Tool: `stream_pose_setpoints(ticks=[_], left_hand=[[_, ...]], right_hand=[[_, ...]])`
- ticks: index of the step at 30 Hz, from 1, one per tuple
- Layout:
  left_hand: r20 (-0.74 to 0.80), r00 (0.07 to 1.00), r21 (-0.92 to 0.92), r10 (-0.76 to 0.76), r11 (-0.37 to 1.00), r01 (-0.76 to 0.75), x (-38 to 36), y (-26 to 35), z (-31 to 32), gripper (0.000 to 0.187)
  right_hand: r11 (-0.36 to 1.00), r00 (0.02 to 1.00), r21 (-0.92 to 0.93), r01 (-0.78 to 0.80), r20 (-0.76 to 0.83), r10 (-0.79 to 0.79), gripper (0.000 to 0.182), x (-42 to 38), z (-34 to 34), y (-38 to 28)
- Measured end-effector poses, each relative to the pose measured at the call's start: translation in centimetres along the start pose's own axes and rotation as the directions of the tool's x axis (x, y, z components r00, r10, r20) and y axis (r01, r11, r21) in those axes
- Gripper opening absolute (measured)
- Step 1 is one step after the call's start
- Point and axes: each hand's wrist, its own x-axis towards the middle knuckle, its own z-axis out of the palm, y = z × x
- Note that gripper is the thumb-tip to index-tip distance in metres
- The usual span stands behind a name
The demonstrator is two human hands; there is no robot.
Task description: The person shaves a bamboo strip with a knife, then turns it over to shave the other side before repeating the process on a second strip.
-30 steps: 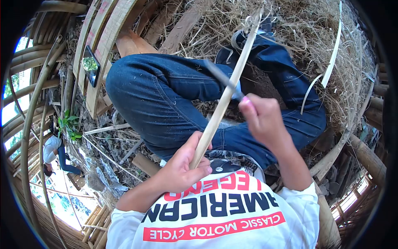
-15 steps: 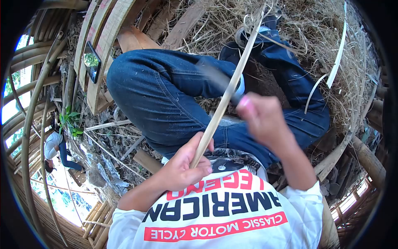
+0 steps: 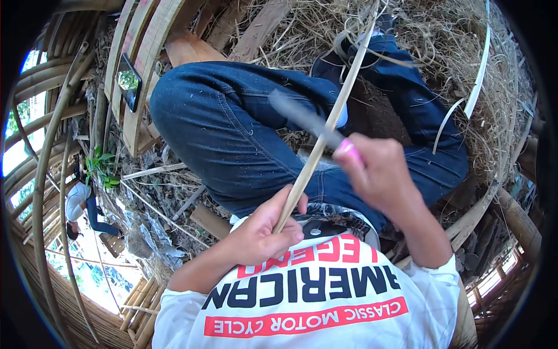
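Observation:
A long, pale bamboo strip (image 3: 317, 154) slants from my waist up past my feet. Its near end is gripped by my left hand (image 3: 270, 227), with fingers and thumb wrapped round it close to my belt. My right hand (image 3: 375, 168) is closed round the pink handle of a knife (image 3: 302, 119). The blade lies across the strip about midway along its visible length and points up and left, slightly blurred. My legs in blue jeans (image 3: 232, 134) are folded beneath the strip.
Dry shavings and straw (image 3: 453, 70) cover the ground ahead and right. A phone (image 3: 129, 81) leans on wooden planks (image 3: 148, 49) at upper left. Bamboo poles (image 3: 49, 145) form a wall on the left. Beyond a green plant (image 3: 103, 166), another person (image 3: 87, 206) is visible.
The knife and my right hand have shifted slightly down and right, still across the strip. The strip's far end has swung a little right. My left hand keeps its hold.

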Motion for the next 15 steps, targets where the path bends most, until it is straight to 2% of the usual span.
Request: stream_pose_setpoints(ticks=[1, 2, 4, 6, 7, 8, 10, 13, 14, 15], left_hand=[[0.009, 1.0, 0.005, 0.009, 1.0, -0.009, 0.1, -0.1, 0.0, 0.035], [0.014, 1.0, 0.008, 0.014, 1.0, -0.014, 0.0, -0.2, 0.0, 0.035], [0.014, 1.0, 0.024, 0.006, 1.0, -0.007, 0.0, -0.3, -0.1, 0.034], [0.103, 0.994, -0.125, 0.024, 0.992, -0.011, 0.0, -0.7, -0.4, 0.033], [0.096, 0.995, -0.128, 0.026, 0.992, -0.014, -0.1, -0.7, -0.3, 0.033], [0.076, 0.997, -0.128, 0.022, 0.992, -0.013, -0.1, -0.7, -0.3, 0.032], [0.049, 0.999, -0.133, 0.008, 0.991, -0.002, -0.3, -0.8, -0.3, 0.032], [0.073, 0.997, -0.118, 0.025, 0.993, -0.016, -0.2, -0.8, -0.6, 0.032], [0.079, 0.997, -0.115, 0.021, 0.993, -0.012, -0.2, -1.0, -0.7, 0.032], [0.092, 0.995, -0.118, 0.024, 0.993, -0.013, -0.1, -1.3, -0.9, 0.033]], right_hand=[[0.999, 0.998, -0.001, -0.038, -0.045, 0.038, 0.032, 0.4, -0.5, 0.9], [1.0, 0.998, -0.028, 0.004, -0.067, -0.006, 0.031, 0.7, -0.7, 1.9], [0.999, 0.998, 0.025, -0.04, -0.039, 0.041, 0.032, 0.7, -0.9, 1.2], [0.994, 0.994, -0.024, 0.11, 0.008, -0.109, 0.034, -0.5, 0.4, 0.1], [0.984, 0.98, 0.002, 0.18, 0.08, -0.18, 0.036, -1.1, 0.8, -0.7], [0.981, 0.971, -0.001, 0.193, 0.143, -0.19, 0.036, -1.3, 0.9, -1.2], [0.978, 0.972, 0.007, 0.207, 0.114, -0.206, 0.036, -0.5, 0.9, -0.8], [0.995, 0.995, -0.035, 0.095, 0.014, -0.094, 0.036, 0.6, 0.4, 0.2], [0.998, 0.997, -0.054, 0.042, -0.066, -0.045, 0.035, 0.9, 0.3, 1.0], [0.998, 0.998, -0.059, 0.018, -0.051, -0.021, 0.035, 0.9, -0.2, 1.3]])
